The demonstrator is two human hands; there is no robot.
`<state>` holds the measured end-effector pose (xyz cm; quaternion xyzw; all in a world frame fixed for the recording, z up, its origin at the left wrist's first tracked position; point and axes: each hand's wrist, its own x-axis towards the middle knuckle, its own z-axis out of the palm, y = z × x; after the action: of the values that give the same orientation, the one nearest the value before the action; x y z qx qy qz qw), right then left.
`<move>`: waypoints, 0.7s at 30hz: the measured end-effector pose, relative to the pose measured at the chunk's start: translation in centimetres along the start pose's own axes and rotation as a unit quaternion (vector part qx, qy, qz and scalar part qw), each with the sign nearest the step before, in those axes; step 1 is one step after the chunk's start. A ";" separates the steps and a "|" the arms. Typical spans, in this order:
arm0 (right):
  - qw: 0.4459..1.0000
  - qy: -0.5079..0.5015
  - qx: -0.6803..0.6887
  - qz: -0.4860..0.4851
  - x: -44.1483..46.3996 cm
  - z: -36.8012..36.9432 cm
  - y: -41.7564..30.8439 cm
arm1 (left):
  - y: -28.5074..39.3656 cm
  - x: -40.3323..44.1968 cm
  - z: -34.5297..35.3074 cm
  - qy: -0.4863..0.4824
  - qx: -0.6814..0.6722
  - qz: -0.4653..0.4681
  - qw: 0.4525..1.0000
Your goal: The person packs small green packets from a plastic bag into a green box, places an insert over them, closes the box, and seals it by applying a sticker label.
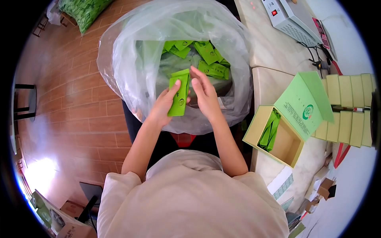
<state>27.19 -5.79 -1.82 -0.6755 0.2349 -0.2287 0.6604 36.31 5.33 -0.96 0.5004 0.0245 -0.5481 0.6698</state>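
Note:
My left hand grips a slim green packet, thumb on its printed face and fingertips behind it; whether several are stacked there I cannot tell. Just right of the packet is my right hand, fingers stretched out and holding nothing that I can see. Both hands are over a large clear plastic bag with its mouth wide apart. More green packets lie loose inside it. To the right, a green-lidded box stands with its lid up, and green packets fill its left part.
Several yellowish boxes stand in rows at the far right of the pale counter. A grey machine with a red switch and cables sits at the back. On the wooden floor, a full green bag lies at upper left.

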 end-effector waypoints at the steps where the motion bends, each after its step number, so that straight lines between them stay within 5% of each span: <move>1: 0.993 -0.018 0.119 0.018 -0.3 0.1 -0.2 | -0.2 0.2 -0.4 -0.001 0.002 -0.002 1.000; 4: 0.991 -0.065 0.115 -0.023 -1.0 -0.6 -0.7 | -0.3 0.0 -0.7 -0.111 0.007 -0.052 0.992; 7: 0.992 -0.104 -0.035 -0.062 -1.4 -1.0 -2.0 | -0.2 -0.9 -0.2 -0.069 0.007 -0.075 0.995; 11: 0.989 -0.091 -0.014 -0.111 -1.5 -1.1 -3.4 | -0.3 -1.0 0.4 -0.064 0.063 -0.011 0.996; 21: 0.932 -0.076 -0.267 -0.235 -1.5 -1.8 -6.4 | 0.7 -2.3 2.0 0.021 0.082 0.022 0.996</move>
<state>24.97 -6.16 4.62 -0.8782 0.0711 -0.2540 0.3990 34.85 5.52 1.81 0.5657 -0.0177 -0.5226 0.6376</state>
